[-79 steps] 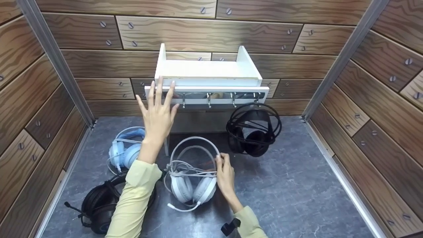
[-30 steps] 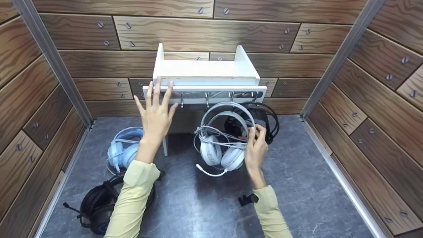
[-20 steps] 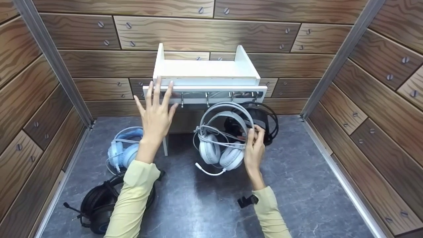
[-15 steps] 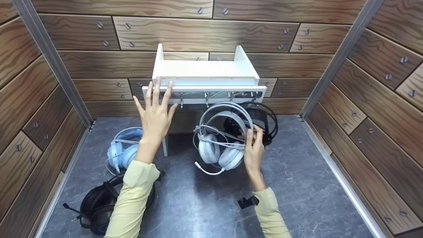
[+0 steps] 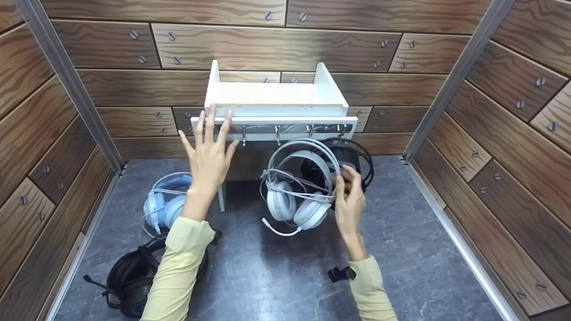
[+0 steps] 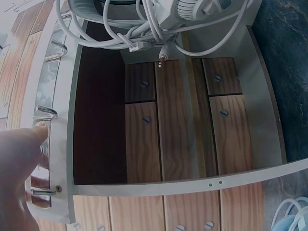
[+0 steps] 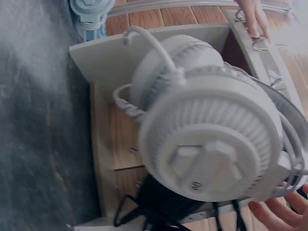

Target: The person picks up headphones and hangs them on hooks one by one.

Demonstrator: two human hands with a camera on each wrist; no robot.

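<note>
A white headset (image 5: 308,214) with its cable wrapped round it hangs by its headband at the hook rail (image 5: 263,120) of a white shelf. Beside its right earcup is my right hand (image 5: 351,203), fingers loosely bent and parted from the band. The right wrist view shows the white earcup (image 7: 211,144) large, with the fingertips (image 7: 276,211) near its lower edge. My left hand (image 5: 207,162) lies spread against the left end of the rail, its thumb near a metal hook (image 6: 45,110) in the left wrist view. Behind the white headset hangs a black headset (image 5: 352,156), partly hidden.
On the grey floor at left lie a light blue headset (image 5: 156,207) and a black headset with a boom microphone (image 5: 131,278), the latter partly covered by the left sleeve (image 5: 180,267). Several hooks line the rail. Wood-patterned walls (image 5: 490,178) stand on three sides.
The white headset has gone from low in the middle up to the rail beside the black one. My right hand has just let go and drawn slightly right. The left hand stays put.
</note>
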